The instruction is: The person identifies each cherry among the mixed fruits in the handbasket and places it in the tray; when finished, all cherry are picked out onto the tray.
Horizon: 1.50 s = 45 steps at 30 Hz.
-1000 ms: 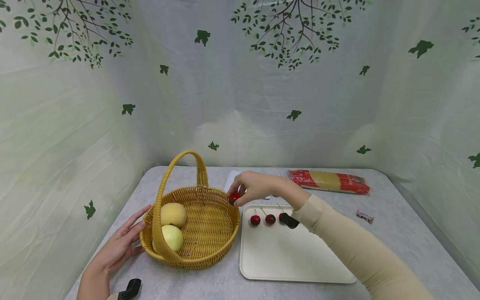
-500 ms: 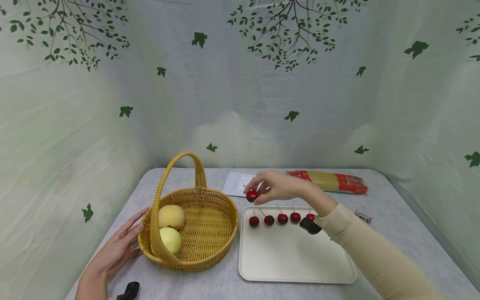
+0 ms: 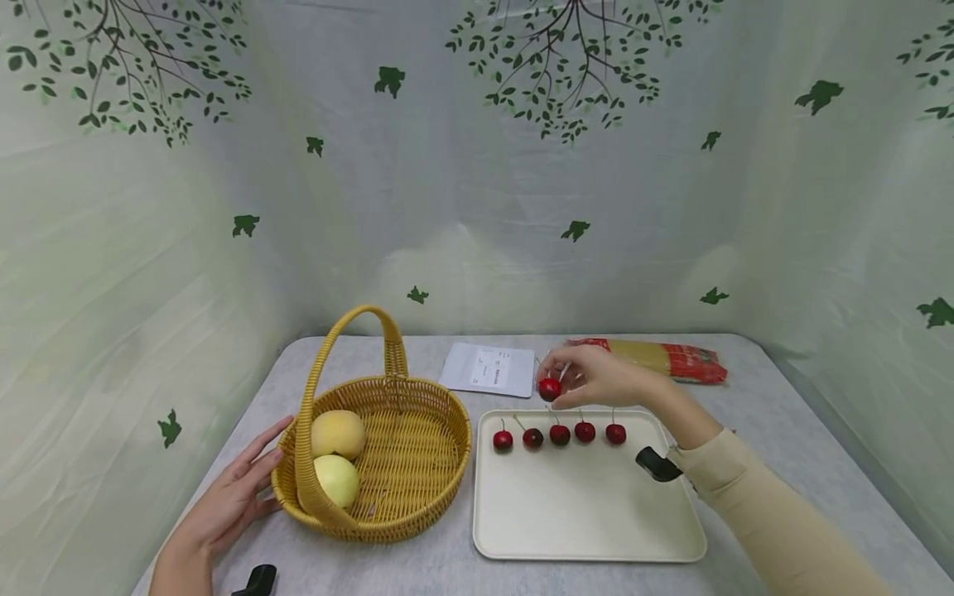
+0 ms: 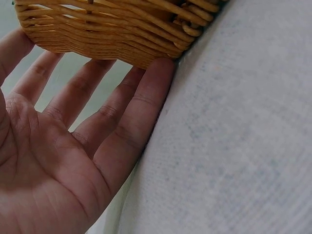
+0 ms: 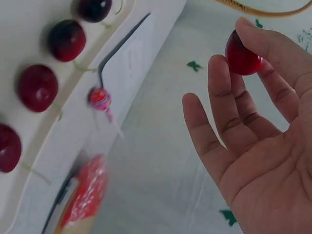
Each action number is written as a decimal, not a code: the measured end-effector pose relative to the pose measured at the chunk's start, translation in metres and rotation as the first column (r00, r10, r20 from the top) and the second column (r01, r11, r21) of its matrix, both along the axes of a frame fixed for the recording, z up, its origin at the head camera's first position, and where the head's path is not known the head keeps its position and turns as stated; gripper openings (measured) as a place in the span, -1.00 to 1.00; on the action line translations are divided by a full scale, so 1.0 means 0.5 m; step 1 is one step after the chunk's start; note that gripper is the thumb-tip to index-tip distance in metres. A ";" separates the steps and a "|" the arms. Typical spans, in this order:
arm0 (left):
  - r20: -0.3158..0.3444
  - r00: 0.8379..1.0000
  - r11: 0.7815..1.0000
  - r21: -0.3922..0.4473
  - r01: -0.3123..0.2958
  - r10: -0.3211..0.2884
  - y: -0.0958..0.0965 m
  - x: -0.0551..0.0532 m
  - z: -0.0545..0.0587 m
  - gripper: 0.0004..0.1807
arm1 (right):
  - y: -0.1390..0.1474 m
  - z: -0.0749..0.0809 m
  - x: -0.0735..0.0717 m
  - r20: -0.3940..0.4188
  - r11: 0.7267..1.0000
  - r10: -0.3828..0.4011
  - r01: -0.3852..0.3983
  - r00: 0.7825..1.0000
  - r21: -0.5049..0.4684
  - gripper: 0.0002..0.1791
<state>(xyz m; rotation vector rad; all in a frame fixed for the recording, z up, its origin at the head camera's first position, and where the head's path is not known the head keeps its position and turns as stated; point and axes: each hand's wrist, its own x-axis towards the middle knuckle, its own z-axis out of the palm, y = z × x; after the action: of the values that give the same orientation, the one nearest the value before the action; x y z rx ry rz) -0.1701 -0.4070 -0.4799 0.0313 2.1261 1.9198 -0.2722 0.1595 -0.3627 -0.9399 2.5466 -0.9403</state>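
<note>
My right hand (image 3: 596, 377) pinches a dark red cherry (image 3: 550, 389) between thumb and fingers, over the far edge of the cream tray (image 3: 581, 505). The right wrist view shows the held cherry (image 5: 243, 56) at the fingertips. Several stemmed cherries (image 3: 585, 432) lie in a row along the tray's far side. To the left stands a yellow wicker basket (image 3: 417, 451) with a tall handle. It holds a yellow peach-like fruit (image 3: 339, 433) and a pale green apple-like fruit (image 3: 337, 480). My left hand (image 3: 231, 497) touches the basket's left side, its fingers (image 4: 78, 92) extended against the weave.
Behind the tray lies a pale card with a printed label (image 3: 488, 368). A long red and gold packet (image 3: 671, 358) is at the back right, partly behind my right hand. In the right wrist view, a wrapped lollipop (image 5: 100, 99) lies between card and packet.
My right hand has moved right with the cherry, away from the basket's right rim to above the tray's back edge. The left hand has stayed at the basket.
</note>
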 end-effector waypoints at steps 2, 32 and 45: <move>-0.001 1.000 1.000 -0.001 -0.002 0.002 0.000 0.001 0.000 -0.35 | 0.018 -0.010 0.001 -0.002 1.000 -0.017 0.017 1.000 0.000 -0.63; -0.014 1.000 0.999 0.039 0.012 -0.011 0.001 0.001 0.002 -0.34 | 0.245 -0.148 0.041 0.011 0.952 -0.298 0.296 0.955 0.072 -0.55; -0.004 1.000 0.999 0.046 0.009 -0.008 -0.003 0.000 -0.006 -0.34 | 0.247 -0.187 0.048 0.054 0.934 -0.344 0.337 0.937 0.117 -0.54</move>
<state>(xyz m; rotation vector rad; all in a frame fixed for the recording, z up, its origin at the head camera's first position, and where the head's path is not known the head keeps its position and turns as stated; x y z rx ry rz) -0.1703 -0.4085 -0.4828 0.0533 2.0808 1.9651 -0.2482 0.2832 -0.4563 -0.4297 2.7151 -0.8948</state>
